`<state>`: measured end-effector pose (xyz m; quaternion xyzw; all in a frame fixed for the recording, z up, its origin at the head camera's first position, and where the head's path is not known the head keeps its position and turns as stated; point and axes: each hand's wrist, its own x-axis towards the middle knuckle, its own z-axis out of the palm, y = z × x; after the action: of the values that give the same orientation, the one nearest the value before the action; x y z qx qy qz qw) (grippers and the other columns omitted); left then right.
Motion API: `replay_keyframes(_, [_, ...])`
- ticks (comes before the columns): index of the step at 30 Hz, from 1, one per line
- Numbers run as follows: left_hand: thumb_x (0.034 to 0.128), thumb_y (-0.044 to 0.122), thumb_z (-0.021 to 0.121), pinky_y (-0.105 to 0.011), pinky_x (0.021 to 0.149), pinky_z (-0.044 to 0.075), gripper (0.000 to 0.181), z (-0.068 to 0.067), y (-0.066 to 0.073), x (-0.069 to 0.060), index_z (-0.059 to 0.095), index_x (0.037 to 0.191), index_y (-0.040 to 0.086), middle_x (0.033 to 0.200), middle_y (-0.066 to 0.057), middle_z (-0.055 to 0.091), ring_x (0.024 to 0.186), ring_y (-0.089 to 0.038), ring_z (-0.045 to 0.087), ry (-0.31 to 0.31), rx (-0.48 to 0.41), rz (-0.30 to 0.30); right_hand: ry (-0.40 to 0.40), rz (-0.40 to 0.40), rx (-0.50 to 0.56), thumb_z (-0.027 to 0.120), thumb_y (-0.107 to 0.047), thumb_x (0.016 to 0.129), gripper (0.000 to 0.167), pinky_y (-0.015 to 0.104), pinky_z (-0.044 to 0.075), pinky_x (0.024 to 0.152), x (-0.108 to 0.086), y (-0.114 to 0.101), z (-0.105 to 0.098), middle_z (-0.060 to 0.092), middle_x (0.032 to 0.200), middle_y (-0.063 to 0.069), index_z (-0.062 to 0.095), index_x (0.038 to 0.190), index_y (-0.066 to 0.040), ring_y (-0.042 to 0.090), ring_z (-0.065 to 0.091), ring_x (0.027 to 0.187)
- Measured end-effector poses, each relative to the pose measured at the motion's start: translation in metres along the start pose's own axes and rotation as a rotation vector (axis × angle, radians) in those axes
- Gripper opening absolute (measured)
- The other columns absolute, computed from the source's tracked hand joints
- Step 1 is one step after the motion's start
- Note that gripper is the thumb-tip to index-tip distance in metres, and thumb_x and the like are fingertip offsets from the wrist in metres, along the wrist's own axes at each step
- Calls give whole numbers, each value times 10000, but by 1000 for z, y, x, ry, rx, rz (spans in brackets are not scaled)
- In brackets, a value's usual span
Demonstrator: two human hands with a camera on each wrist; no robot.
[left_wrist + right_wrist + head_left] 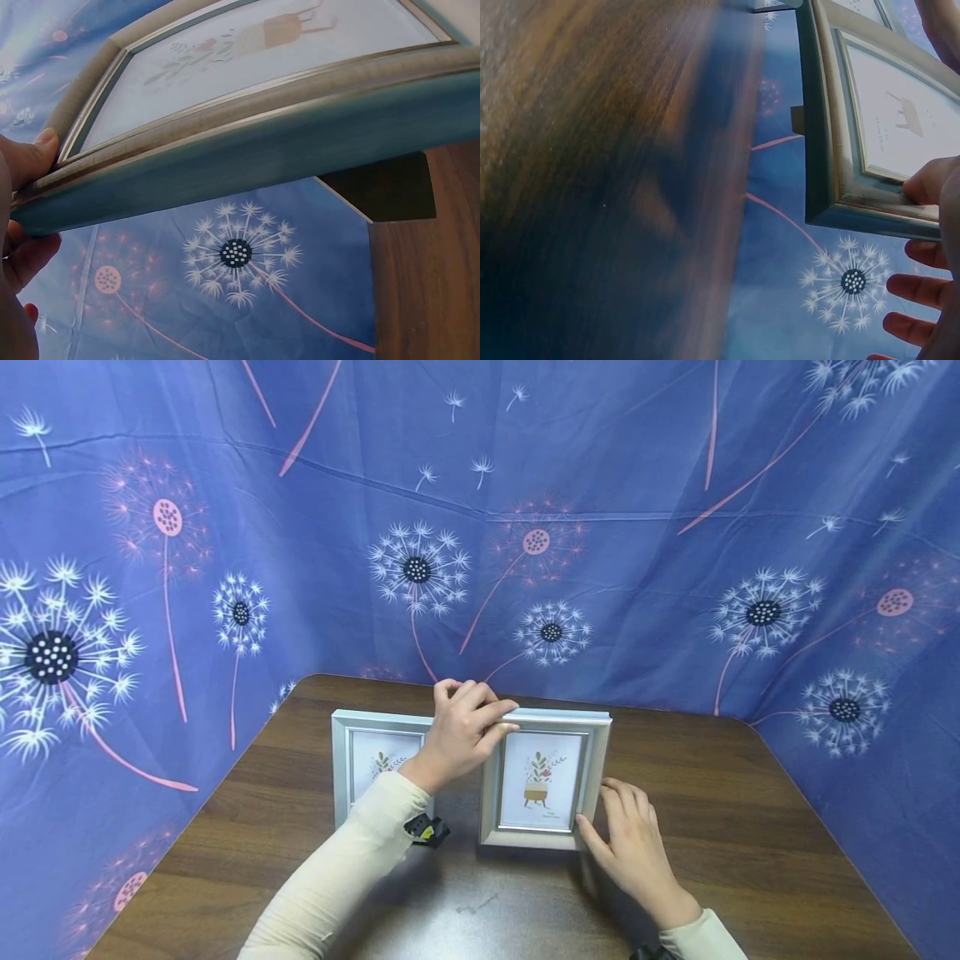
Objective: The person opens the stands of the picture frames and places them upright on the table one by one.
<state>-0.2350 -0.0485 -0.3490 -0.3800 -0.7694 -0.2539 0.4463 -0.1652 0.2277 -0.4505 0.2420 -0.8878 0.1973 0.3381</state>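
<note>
A champagne-coloured picture frame with bluish-green sides stands upright in the head view, showing a print of a potted plant. My left hand pinches its top left corner, thumb in front and fingers behind, as the left wrist view also shows. At the right edge, my right hand has its thumb on the front of the frame and its fingers behind the edge, spread apart. A dark flap juts from behind the frame. To the left stands a second, light blue picture frame, partly covered by my left hand and forearm.
Both frames stand on a dark brown wooden table. Blue cloth printed with dandelions hangs behind the table and along both sides. Black wrist straps sit at both sleeves.
</note>
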Motion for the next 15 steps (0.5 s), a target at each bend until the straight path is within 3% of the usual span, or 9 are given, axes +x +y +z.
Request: replay_keyframes(15, [850,268,772,-525,877,338,212,6,-6,-5,778,1012,132,847,25,584,794,-159,529,-93,36,-33,-66,31,-25,720,-177,806,416,597,391,845,-3,-4,-3,546,1204,276,587,1102,82,458,469,1110])
